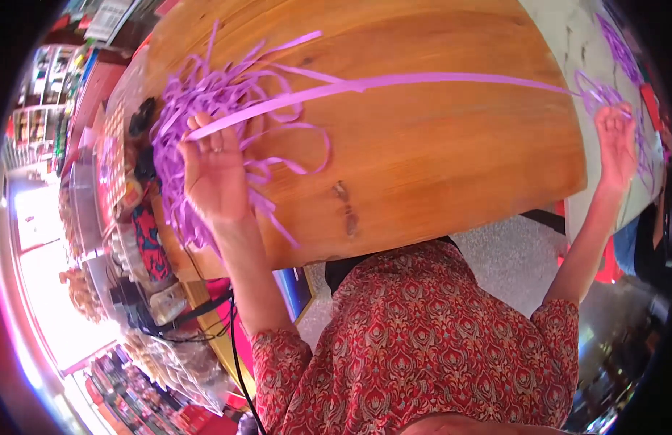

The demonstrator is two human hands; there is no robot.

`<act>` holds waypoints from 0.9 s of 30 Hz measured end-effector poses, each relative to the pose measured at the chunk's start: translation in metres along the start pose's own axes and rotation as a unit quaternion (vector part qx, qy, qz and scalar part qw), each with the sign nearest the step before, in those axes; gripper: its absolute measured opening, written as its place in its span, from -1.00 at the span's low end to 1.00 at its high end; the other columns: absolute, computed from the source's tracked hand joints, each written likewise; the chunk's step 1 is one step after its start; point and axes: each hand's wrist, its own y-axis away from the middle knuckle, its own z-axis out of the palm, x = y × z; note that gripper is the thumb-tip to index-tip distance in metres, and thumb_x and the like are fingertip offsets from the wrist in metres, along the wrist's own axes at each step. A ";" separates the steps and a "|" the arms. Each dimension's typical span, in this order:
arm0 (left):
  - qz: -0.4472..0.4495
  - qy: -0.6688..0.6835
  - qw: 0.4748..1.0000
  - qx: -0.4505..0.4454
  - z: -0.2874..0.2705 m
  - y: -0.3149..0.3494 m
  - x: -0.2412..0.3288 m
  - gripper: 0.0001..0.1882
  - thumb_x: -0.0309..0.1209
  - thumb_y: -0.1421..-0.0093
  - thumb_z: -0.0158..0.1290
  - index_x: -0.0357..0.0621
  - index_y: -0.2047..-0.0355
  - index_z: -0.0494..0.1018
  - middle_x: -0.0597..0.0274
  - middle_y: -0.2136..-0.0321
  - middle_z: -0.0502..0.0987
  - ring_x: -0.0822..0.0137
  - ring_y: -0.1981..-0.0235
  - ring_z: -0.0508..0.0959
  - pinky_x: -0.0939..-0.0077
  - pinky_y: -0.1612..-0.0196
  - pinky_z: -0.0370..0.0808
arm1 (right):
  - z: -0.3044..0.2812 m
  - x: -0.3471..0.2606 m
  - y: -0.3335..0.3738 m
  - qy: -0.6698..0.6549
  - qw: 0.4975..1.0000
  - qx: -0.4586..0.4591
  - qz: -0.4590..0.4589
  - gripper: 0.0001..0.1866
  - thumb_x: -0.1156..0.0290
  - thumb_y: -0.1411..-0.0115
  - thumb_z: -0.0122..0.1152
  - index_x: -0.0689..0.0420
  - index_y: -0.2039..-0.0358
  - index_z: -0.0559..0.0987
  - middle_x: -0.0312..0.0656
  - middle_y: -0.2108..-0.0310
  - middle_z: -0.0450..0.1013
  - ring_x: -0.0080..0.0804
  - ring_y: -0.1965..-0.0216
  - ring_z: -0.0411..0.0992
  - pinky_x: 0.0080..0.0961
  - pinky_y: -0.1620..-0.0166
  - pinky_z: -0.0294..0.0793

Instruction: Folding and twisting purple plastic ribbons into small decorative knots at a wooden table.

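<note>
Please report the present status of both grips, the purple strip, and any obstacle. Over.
Left grip and right grip both closed on purple strip. Strip stretched between them over wooden table. Possible snag: tangled purple heap by left grip.

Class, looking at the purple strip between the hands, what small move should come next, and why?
Perhaps the left hand should lower the purple strip toward the tangled heap: the strip runs from that hand toward the right hand, and the heap shows around the left.

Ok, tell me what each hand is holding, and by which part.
Both hold one purple strip, stretched between them: the left hand at the stretch's left end, the right hand at its right end.
</note>
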 end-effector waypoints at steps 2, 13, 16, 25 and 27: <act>-0.076 0.150 0.983 -0.074 0.002 -0.004 -0.003 -0.78 -0.30 -0.22 -0.06 -0.22 0.36 0.42 0.26 0.47 0.40 0.36 0.41 0.38 0.34 0.12 0.33 | -0.002 -0.005 -0.001 0.006 1.000 0.014 -0.020 -0.67 0.63 -0.17 -0.08 0.31 0.02 0.27 -0.16 0.25 0.25 -0.36 0.15 0.23 -0.22 -0.08 0.11; -0.034 -0.241 0.963 -0.115 0.037 0.033 -0.064 -0.76 -0.29 -0.22 -0.04 -0.23 0.31 0.46 0.46 0.66 0.21 0.57 0.65 0.07 0.63 0.58 0.03 | 0.078 0.084 0.026 0.514 0.849 -0.063 -0.106 -0.49 0.51 -0.17 0.02 0.23 -0.14 0.22 -0.26 0.27 0.38 -0.63 0.29 0.31 -0.70 0.21 0.26; -0.056 -0.245 0.957 -0.148 0.046 0.041 -0.076 -0.81 -0.40 -0.23 -0.06 -0.25 0.26 0.46 0.39 0.57 0.36 0.57 0.60 0.18 0.61 0.52 0.19 | 0.104 0.151 0.037 0.646 0.741 -0.167 -0.078 -0.56 0.54 -0.15 0.05 0.21 -0.07 0.31 -0.28 0.37 0.47 -0.67 0.35 0.39 -0.78 0.33 0.31; -0.066 -0.411 0.888 -0.194 0.066 0.052 -0.082 -0.83 -0.45 -0.24 -0.08 -0.26 0.25 0.45 0.39 0.32 0.46 0.61 0.45 0.27 0.72 0.32 0.25 | 0.123 0.217 0.034 0.470 0.825 -0.307 0.067 -0.75 0.62 -0.10 0.11 0.24 0.16 0.47 -0.22 0.36 0.48 -0.62 0.35 0.44 -0.74 0.30 0.41; -0.067 -0.425 0.883 -0.190 0.069 0.052 -0.086 -0.83 -0.44 -0.25 -0.09 -0.27 0.29 0.46 0.40 0.38 0.43 0.60 0.41 0.27 0.73 0.25 0.23 | 0.124 0.223 0.032 0.516 0.776 -0.362 -0.007 -0.77 0.60 -0.11 0.10 0.25 0.18 0.48 -0.22 0.37 0.43 -0.52 0.34 0.44 -0.68 0.29 0.40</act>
